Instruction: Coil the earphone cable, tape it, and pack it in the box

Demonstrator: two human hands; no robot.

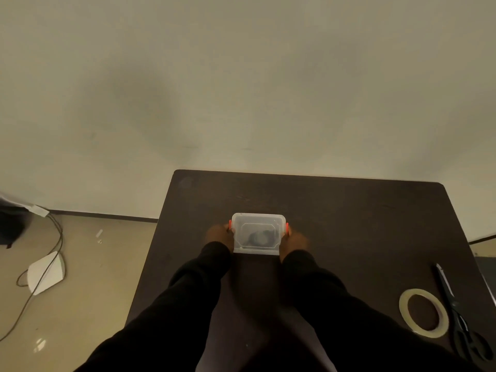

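A small translucent plastic box (258, 233) with its lid on and orange side clips stands in the middle of the dark table (349, 224). A dark coiled shape, the earphone cable (259, 236), shows blurred through the lid. My left hand (218, 236) presses against the box's left side at the orange clip. Against the right clip rests my right hand (295, 240). Both arms are in black sleeves. The fingers are partly hidden by the box.
A roll of clear tape (423, 312) lies flat near the table's right front, with black scissors (461, 318) just right of it. Left of the table, on the floor, lie a white object (45, 272) and a cable (53, 237). A wall stands behind the table.
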